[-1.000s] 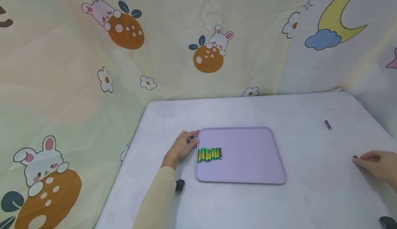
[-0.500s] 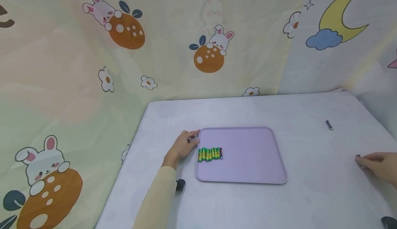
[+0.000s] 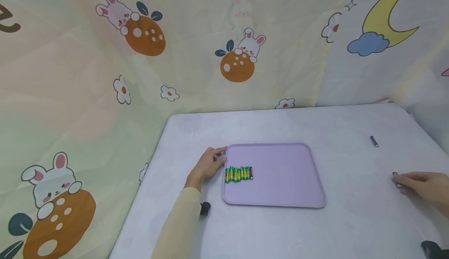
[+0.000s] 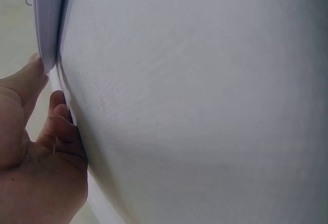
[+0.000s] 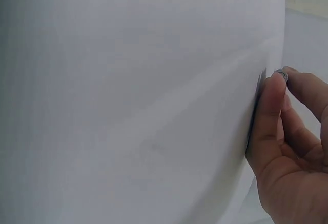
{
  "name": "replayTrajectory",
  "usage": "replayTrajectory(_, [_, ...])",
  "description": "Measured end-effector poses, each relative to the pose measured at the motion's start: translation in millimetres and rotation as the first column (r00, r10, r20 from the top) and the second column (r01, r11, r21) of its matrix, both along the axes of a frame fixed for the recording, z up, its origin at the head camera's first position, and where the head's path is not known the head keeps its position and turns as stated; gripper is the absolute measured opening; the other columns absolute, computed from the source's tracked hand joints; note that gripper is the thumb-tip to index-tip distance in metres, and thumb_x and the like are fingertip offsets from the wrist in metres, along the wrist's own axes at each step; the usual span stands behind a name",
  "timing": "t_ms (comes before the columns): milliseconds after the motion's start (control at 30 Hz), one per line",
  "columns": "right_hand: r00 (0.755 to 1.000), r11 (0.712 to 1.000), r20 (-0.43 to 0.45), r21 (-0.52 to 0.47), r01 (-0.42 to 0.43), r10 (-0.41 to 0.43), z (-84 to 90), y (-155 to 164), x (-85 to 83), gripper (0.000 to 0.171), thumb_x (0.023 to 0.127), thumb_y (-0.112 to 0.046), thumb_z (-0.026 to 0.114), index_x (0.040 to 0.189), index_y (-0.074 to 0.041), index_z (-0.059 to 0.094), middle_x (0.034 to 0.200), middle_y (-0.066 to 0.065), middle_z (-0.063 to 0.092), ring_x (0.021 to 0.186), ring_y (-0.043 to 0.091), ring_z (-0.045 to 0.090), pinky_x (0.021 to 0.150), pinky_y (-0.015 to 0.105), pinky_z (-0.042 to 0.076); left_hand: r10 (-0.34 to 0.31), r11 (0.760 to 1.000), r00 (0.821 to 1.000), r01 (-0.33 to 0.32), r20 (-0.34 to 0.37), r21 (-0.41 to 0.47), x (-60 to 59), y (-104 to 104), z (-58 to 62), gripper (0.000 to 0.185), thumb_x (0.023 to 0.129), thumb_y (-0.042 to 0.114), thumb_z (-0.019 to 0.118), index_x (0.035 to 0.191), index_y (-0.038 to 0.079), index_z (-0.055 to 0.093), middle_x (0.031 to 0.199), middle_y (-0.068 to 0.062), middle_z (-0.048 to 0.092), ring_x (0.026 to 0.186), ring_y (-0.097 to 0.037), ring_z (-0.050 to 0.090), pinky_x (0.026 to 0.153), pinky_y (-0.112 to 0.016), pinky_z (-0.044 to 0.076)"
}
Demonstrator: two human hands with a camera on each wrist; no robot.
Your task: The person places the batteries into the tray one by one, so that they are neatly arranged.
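Note:
A lilac tray (image 3: 280,188) lies on the white-covered table. Along its left side stands a row of several green-and-yellow batteries (image 3: 238,174), ended on the right by a dark purple battery (image 3: 251,173). My left hand (image 3: 206,164) touches the tray's left rim near the far corner, thumb and index finger reaching to the edge. Far to the right, my right hand (image 3: 424,187) pinches a small dark battery (image 3: 395,176) between thumb and fingers, low over the cloth. In the right wrist view the silvery end of this battery (image 5: 281,74) shows between the fingertips; the rest is hidden.
Another dark battery (image 3: 374,141) lies on the table behind the right hand. Printed fabric (image 3: 196,36) hangs along the table's back and sides. Black wrist-worn pieces (image 3: 205,208) show at both arms.
The right hand has shifted slightly left with the battery, after a small move right, and more of the battery shows now. The left hand and the tray keep their places.

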State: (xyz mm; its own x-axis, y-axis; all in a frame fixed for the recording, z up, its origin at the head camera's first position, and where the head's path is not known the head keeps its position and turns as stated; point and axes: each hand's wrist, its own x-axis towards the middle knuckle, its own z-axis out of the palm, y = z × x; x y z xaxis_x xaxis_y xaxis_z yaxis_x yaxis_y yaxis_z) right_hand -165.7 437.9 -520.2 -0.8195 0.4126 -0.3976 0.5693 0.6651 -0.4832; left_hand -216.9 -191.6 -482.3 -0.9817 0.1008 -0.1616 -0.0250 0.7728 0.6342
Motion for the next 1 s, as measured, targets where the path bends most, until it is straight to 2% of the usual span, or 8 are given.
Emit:
replayTrajectory(133, [0.998, 0.992, -0.041, -0.115, -0.055, 0.051, 4.0, -10.8, -1.8, 0.076, 0.101, -0.045, 0.064, 0.141, 0.017, 0.045, 0.091, 0.017, 0.073, 0.087, 0.031, 0.065, 0.103, 0.068, 0.036, 0.006, 1.000, 1.000, -0.006, 0.001, 0.001, 0.2, 0.0, -0.3, 0.048, 0.103, 0.033, 0.063, 0.150, 0.032, 0.054, 0.131, -0.004, 0.054, 0.109, -0.021, 0.050, 0.094, -0.041, 0.045])
replayTrajectory(233, [0.989, 0.979, -0.067, -0.143, -0.142, 0.134, 7.8, -21.1, -3.5, 0.079, 0.102, -0.049, 0.061, 0.141, 0.018, 0.045, 0.105, 0.026, 0.072, 0.089, 0.028, 0.068, 0.102, 0.070, 0.036, 0.006, 1.000, 1.000, -0.006, 0.002, -0.006, 0.4, 0.3, 0.0, 0.048, 0.103, 0.034, 0.062, 0.150, 0.033, 0.054, 0.131, -0.004, 0.054, 0.109, -0.021, 0.050, 0.093, -0.041, 0.045])
replayTrajectory(333, [0.972, 0.959, -0.105, -0.172, -0.224, 0.208, 12.7, -36.5, -6.1, 0.085, 0.099, -0.056, 0.061, 0.140, 0.017, 0.048, 0.115, 0.029, 0.070, 0.084, 0.016, 0.068, 0.098, 0.069, 0.040, 0.004, 1.000, 1.000, -0.004, 0.004, -0.008, 0.9, 0.7, 0.8, 0.048, 0.103, 0.034, 0.063, 0.150, 0.033, 0.054, 0.131, -0.004, 0.054, 0.108, -0.020, 0.050, 0.092, -0.041, 0.045])
replayTrajectory(433, [0.947, 0.933, -0.142, -0.180, -0.311, 0.289, 24.2, -60.9, -6.7, 0.086, 0.098, -0.061, 0.060, 0.139, 0.015, 0.050, 0.118, 0.025, 0.071, 0.085, 0.008, 0.065, 0.092, 0.061, 0.046, 0.001, 1.000, 1.000, -0.001, 0.003, -0.008, 1.2, 0.8, 1.3, 0.048, 0.103, 0.033, 0.063, 0.150, 0.032, 0.054, 0.131, -0.004, 0.054, 0.108, -0.020, 0.050, 0.092, -0.041, 0.045])
replayTrajectory(567, [0.903, 0.886, -0.191, -0.196, -0.420, 0.386, 43.6, -101.2, -8.3, 0.081, 0.099, -0.059, 0.059, 0.137, 0.012, 0.054, 0.118, 0.018, 0.071, 0.087, 0.006, 0.065, 0.082, 0.034, 0.054, -0.002, 1.000, 1.000, 0.002, -0.008, -0.023, 0.4, 0.8, 0.3, 0.048, 0.103, 0.034, 0.062, 0.150, 0.031, 0.054, 0.130, -0.004, 0.054, 0.107, -0.020, 0.050, 0.093, -0.040, 0.045])
replayTrajectory(667, [0.882, 0.851, -0.235, -0.249, -0.461, 0.409, 54.0, -133.7, -11.9, 0.075, 0.099, -0.055, 0.062, 0.136, 0.010, 0.056, 0.119, 0.015, 0.071, 0.090, 0.009, 0.066, 0.075, 0.021, 0.054, -0.002, 1.000, 1.000, 0.001, -0.017, -0.031, -0.4, 1.2, -0.4, 0.048, 0.104, 0.034, 0.062, 0.150, 0.031, 0.054, 0.129, -0.004, 0.055, 0.106, -0.020, 0.050, 0.093, -0.040, 0.045])
replayTrajectory(900, [0.857, 0.772, -0.320, -0.383, -0.507, 0.405, 69.8, -212.3, -22.3, 0.052, 0.101, -0.037, 0.067, 0.125, 0.009, 0.063, 0.112, 0.015, 0.071, 0.089, 0.014, 0.068, 0.078, 0.026, 0.057, 0.007, 1.000, 1.000, -0.007, -0.004, -0.019, 0.2, 2.0, 0.1, 0.048, 0.103, 0.034, 0.063, 0.150, 0.031, 0.054, 0.128, -0.004, 0.054, 0.106, -0.020, 0.050, 0.090, -0.038, 0.044])
replayTrajectory(1000, [0.846, 0.755, -0.328, -0.389, -0.527, 0.421, 74.7, -244.9, -25.9, 0.042, 0.099, -0.031, 0.070, 0.118, 0.007, 0.068, 0.105, 0.012, 0.073, 0.085, 0.015, 0.068, 0.076, 0.027, 0.057, 0.011, 1.000, 1.000, -0.011, -0.001, -0.009, 0.5, 2.4, 0.5, 0.048, 0.103, 0.034, 0.063, 0.150, 0.032, 0.054, 0.127, -0.003, 0.054, 0.106, -0.020, 0.050, 0.090, -0.038, 0.044])
